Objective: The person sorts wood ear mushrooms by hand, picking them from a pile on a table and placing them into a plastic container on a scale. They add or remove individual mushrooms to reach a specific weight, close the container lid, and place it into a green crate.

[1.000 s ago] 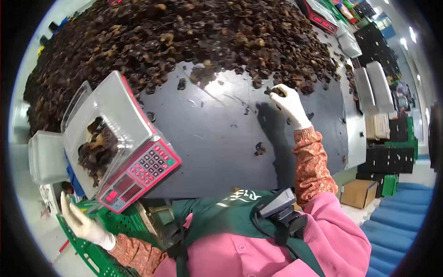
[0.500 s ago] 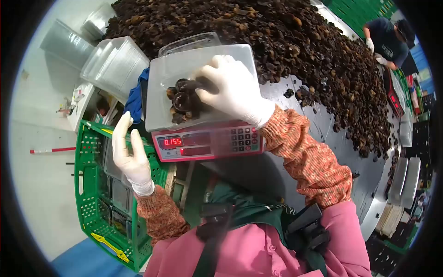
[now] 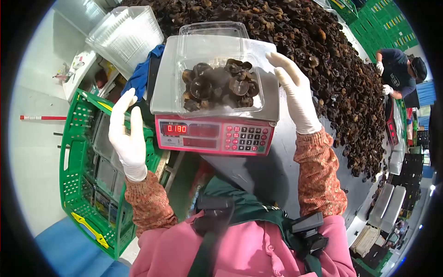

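Note:
A clear plastic clamshell box sits on the plate of a red digital scale, its lid tipped back. Inside lie dark brown wood ear mushrooms, partly blurred. The scale's red display reads 0.180. My gloved right hand is just right of the box, fingers extended and apart, holding nothing. To the left of the scale, my gloved left hand is raised above a green crate, empty, with thumb and fingers spread.
A large heap of wood ear mushrooms covers the table behind and right. Stacked clear boxes and a blue cloth are at the left. The green crate holds packed boxes. A co-worker is at the far right.
My right hand has left the mushrooms in the box and moved right, opening. The display went from 0.155 to 0.180. My left hand stays raised and open.

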The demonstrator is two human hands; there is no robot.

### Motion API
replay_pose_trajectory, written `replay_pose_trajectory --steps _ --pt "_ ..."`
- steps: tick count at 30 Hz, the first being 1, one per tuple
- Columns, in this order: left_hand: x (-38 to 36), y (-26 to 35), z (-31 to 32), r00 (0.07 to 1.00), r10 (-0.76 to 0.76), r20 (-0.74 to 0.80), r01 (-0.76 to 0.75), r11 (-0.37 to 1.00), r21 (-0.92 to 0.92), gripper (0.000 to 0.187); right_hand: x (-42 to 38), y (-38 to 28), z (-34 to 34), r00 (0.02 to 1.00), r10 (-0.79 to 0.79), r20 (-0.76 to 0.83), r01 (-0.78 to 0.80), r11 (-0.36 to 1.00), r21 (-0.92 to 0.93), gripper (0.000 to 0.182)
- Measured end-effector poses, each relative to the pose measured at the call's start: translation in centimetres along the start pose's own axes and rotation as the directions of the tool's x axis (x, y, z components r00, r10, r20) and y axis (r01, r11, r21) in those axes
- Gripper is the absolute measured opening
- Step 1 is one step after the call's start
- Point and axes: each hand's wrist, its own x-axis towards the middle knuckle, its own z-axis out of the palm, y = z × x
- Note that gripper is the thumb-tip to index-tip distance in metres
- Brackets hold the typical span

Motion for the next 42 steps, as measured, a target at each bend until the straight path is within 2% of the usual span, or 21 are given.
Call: replay_pose_trajectory --steps 2,5,9,10,12,14,15,16,18,19,20,21,22,24,28,29,32,33,35,38,42 --pt "0.1 -0.1 -0.6 1.0 -0.01 0.016 0.009 0.999 0.048 0.034 -0.7 0.7 -1.1 0.998 -0.024 -0.064 0.023 1.0 -0.02 0.035" --pt "0.2 0.4 -0.9 0.995 -0.098 0.015 0.098 0.995 -0.01 0.031 -1.8 1.1 -2.3 0.989 -0.031 -0.148 0.021 0.997 -0.075 0.031" --pt "0.3 0.2 -0.5 0.996 -0.092 0.018 0.092 0.996 0.004 0.031 -2.6 3.1 -5.2 0.969 -0.044 -0.245 -0.019 0.969 -0.246 0.037" --pt "0.3 0.2 -0.3 0.996 -0.086 0.025 0.086 0.996 0.005 0.031 -2.5 3.9 -6.1 0.952 -0.049 -0.302 -0.034 0.964 -0.265 0.028" --pt "0.4 0.3 0.1 0.996 -0.076 0.036 0.075 0.997 0.007 0.031 -1.3 7.9 -10.1 0.91 -0.27 -0.316 0.025 0.794 -0.607 0.03" --pt "0.4 0.5 0.4 0.997 -0.065 0.043 0.064 0.998 0.015 0.032 0.4 10.7 -15.1 0.846 -0.462 -0.266 0.011 0.515 -0.857 0.037" --pt "0.4 1.0 0.6 0.998 -0.054 0.043 0.052 0.998 0.039 0.032 1.2 12.7 -17.7 0.783 -0.547 -0.296 -0.129 0.323 -0.937 0.047" --pt "0.3 1.1 0.6 0.998 -0.058 0.036 0.056 0.997 0.061 0.032 1.5 12.7 -19.1 0.815 -0.405 -0.415 -0.358 0.213 -0.909 0.064" --pt "0.3 1.1 0.7 0.998 -0.06 0.036 0.057 0.995 0.079 0.032 0.7 13.3 -20.7 0.831 -0.196 -0.521 -0.534 -0.013 -0.846 0.076" --pt "0.2 1.6 0.6 0.997 -0.056 0.053 0.05 0.992 0.119 0.031 0.2 17.3 -24.1 0.884 -0.104 -0.455 -0.442 0.125 -0.888 0.082" --pt "0.4 3.1 0.7 0.993 -0.095 0.07 0.071 0.954 0.29 0.031 -1.1 18.0 -24.5 0.94 -0.122 -0.32 -0.3 0.158 -0.941 0.078" --pt "0.0 1.8 0.6 0.996 -0.059 0.066 0.047 0.982 0.183 0.031 -2.1 14.5 -21.8 0.948 -0.058 -0.312 -0.301 0.146 -0.942 0.069" --pt "-0.2 1.3 0.7 0.996 -0.056 0.068 0.044 0.985 0.168 0.031 -3.0 14.4 -21.2 0.961 -0.203 -0.19 -0.129 0.279 -0.952 0.052" --pt "-0.4 1.3 1.3 0.988 -0.14 0.065 0.123 0.969 0.214 0.031 -5.4 11.1 -18.7 0.986 -0.143 0.089 0.137 0.369 -0.919 0.038" --pt "0.4 1.7 2.4 0.989 -0.092 0.115 0.073 0.984 0.16 0.033 -13.3 9.2 -13.7 0.942 -0.277 0.188 0.269 0.295 -0.917 0.03" --pt "0.6 1.9 2.6 0.99 -0.076 0.119 0.055 0.984 0.169 0.033 -15.1 8.5 -13.7 0.957 -0.217 0.194 0.273 0.441 -0.855 0.033" --pt "1.1 3.1 3.1 0.992 -0.09 0.089 0.075 0.984 0.161 0.034 -19.8 8.7 -15.0 0.932 -0.351 0.094 0.284 0.544 -0.79 0.034" --pt "1.1 3.2 3.2 0.992 -0.094 0.082 0.081 0.985 0.154 0.034 -21.6 8.4 -15.3 0.95 -0.292 -0.114 0.105 0.639 -0.762 0.032" --pt "1.3 3.5 3.5 0.992 -0.101 0.07 0.09 0.985 0.146 0.034 -24.8 7.6 -15.8 0.859 -0.114 -0.5 -0.27 0.729 -0.629 0.031" --pt "1.1 3.8 3.9 0.992 -0.071 0.106 0.056 0.989 0.134 0.033 -27.4 8.9 -18.1 0.739 -0.053 -0.671 -0.36 0.811 -0.461 0.035" --pt "1.1 4.1 3.7 0.99 -0.065 0.122 0.052 0.993 0.108 0.034 -27.3 7.7 -16.5 0.731 -0.033 -0.682 -0.391 0.798 -0.458 0.025"
